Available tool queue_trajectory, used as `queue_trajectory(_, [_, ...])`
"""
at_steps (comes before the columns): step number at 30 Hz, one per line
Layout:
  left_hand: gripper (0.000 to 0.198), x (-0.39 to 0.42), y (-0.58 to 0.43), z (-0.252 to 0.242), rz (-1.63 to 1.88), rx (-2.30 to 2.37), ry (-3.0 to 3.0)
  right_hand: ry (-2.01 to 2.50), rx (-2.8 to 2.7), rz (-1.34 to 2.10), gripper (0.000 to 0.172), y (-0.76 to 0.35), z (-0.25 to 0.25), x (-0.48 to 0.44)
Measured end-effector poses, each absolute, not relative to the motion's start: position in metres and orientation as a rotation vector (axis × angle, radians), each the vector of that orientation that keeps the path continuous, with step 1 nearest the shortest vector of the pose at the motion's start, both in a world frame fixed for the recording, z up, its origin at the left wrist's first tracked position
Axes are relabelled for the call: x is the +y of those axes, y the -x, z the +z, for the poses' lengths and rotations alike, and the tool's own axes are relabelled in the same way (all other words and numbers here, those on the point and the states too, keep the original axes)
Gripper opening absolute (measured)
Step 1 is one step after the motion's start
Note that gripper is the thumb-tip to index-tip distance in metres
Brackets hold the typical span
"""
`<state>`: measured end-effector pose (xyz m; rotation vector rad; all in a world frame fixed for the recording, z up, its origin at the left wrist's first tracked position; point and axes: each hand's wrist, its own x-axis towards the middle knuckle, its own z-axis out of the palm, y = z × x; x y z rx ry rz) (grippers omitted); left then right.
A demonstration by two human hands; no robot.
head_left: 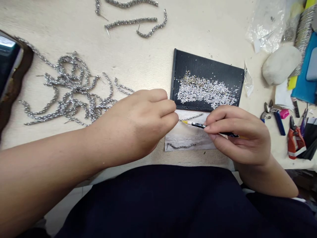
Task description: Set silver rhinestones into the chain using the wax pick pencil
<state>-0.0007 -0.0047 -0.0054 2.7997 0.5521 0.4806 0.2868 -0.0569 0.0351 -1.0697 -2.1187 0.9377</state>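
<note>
Beyond the right hand [241,135], matt, ribbed black tray [208,64], glossy metallic-looking beads [205,92]; beneath its grip, smooth, paper-like sheet [189,135]; leftward, rough, glittering strands [70,88]; farther rightward, crinkled, shiny plastic bag [267,23].

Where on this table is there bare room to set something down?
Two patches look free: the table between the strand pile and black tray, beyond the left hand; and, apart from specks, between the upper strands and plastic bag. It's crowded at the pile and along the right edge, with stone and pliers.

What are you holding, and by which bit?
Right grip: a pencil-like tool, by its barrel behind the yellow tip. Left grip: can't tell; hold hidden.
</note>
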Motion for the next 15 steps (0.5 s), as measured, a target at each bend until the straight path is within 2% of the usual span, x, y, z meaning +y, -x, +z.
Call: queue_trajectory(15, [0.029, -0.0045, 0.0013, -0.0072, 0.466, 0.559, -2.8, 1.116, -2.08, 0.927, 0.029, -0.2862, 0.0365, -0.0581])
